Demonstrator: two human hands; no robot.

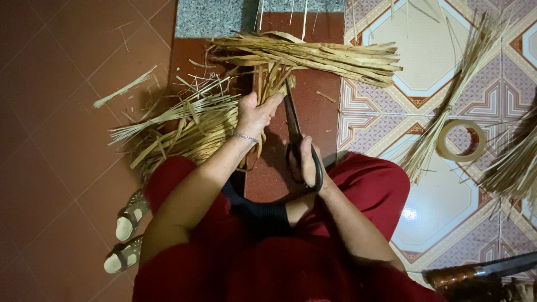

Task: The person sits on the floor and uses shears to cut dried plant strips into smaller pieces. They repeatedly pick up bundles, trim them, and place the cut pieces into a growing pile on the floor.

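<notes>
Two pale woven sandals (127, 235) lie at my left on the red tile floor (56, 140). My left hand (254, 114) is closed around one tuft of dry straw-coloured leaf strips (268, 78), held upright. My right hand (307, 162) grips one pair of large black scissors (292, 120), blades against that tuft. Farther right lie one tan tape roll (461, 140) and one wooden-handled knife (481, 271).
</notes>
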